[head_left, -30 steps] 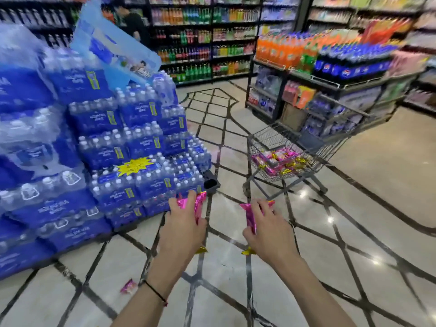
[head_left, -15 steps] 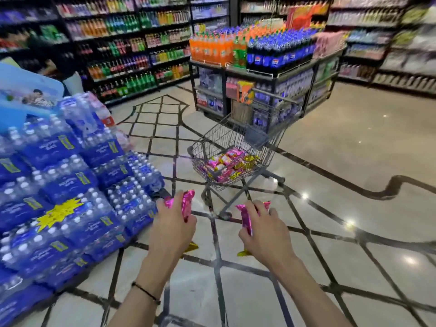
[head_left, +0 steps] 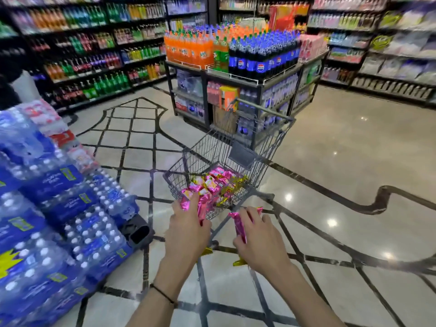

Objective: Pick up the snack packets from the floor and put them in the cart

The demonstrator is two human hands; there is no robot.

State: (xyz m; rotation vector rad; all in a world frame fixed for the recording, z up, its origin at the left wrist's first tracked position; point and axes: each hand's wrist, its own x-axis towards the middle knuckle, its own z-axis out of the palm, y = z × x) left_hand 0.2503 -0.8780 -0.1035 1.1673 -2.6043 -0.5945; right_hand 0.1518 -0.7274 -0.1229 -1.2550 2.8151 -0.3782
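Both closed on packets: left hand [head_left: 186, 231] grips pink snack packets [head_left: 202, 206], right hand [head_left: 258, 238] grips another pink packet [head_left: 239, 226], wire cart [head_left: 207, 149] just ahead of them, packet pile [head_left: 217, 182] inside.

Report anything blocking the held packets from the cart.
Only the near wire wall of the cart; its top is open. The packets in the left hand and the packet in the right hand must go over it.
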